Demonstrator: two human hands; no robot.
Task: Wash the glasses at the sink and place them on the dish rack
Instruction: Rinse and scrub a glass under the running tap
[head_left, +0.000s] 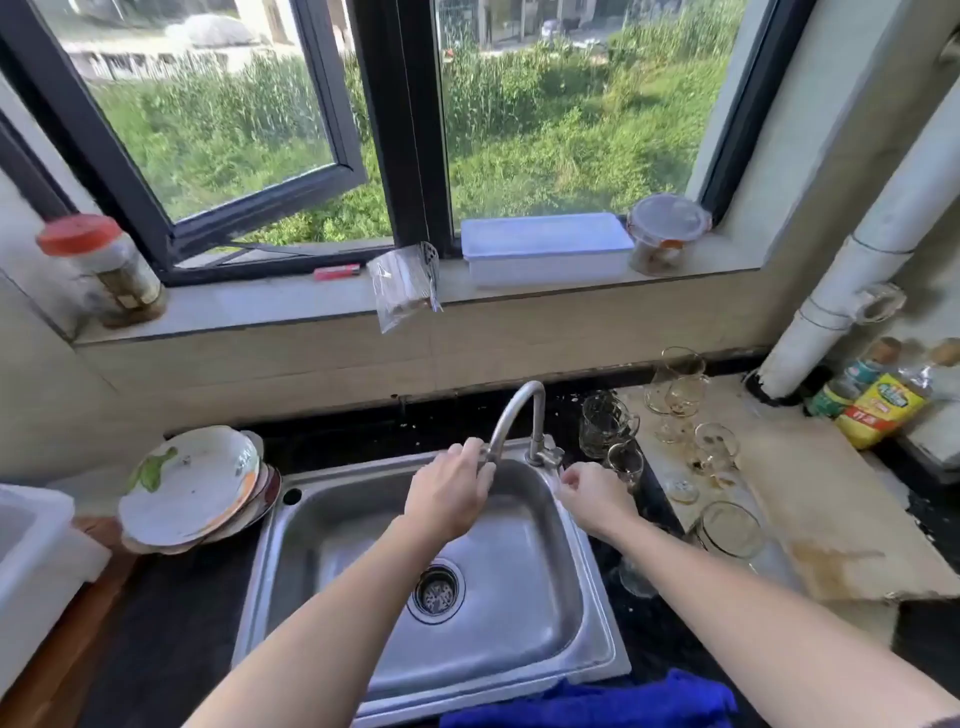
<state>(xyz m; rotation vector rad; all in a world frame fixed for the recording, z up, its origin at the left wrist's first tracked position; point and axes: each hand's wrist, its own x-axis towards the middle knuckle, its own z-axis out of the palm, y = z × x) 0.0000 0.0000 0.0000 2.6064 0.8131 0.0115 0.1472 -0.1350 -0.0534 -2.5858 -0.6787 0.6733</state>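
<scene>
Left hand (449, 493) grips faucet spout (505, 422); right hand (592, 499), loosely curled and empty, is nearer the upright small glass (626, 462) just right of its fingertips.

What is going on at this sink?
A person stands at the sink. The left hand grips the faucet spout, and the right hand hovers at the sink's right rim. The glasses stand on the counter to the right. None is in the sink, and no water is visible.
</scene>
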